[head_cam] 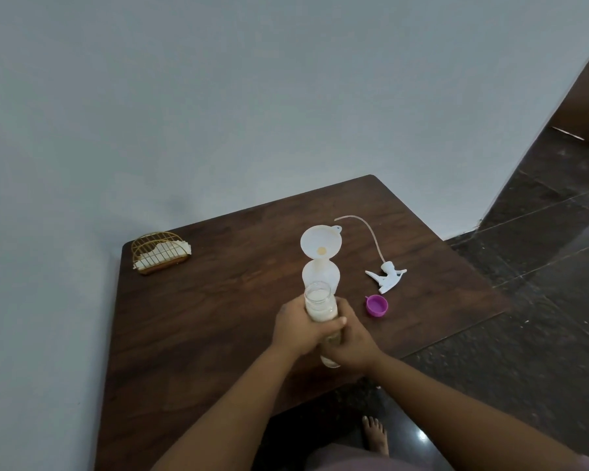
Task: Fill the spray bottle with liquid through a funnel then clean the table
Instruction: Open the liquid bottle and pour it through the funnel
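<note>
A clear open jar [318, 302] of whitish liquid is held above the brown table [201, 321]. My left hand [298, 331] wraps its upper body and my right hand [351, 346] grips its lower part. Just behind it stands a translucent spray bottle [322, 271] with a white funnel [320, 245] seated in its neck. The bottle's lower half is hidden by the jar. The white spray head [386, 275] with its long tube lies on the table to the right, apart from the bottle.
A purple cap [376, 304] lies on its side right of my hands. A gold wire holder [160, 252] with white napkins sits at the table's far left corner by the wall. Dark tiled floor [524, 300] lies right of the table; a bare foot [374, 433] shows below.
</note>
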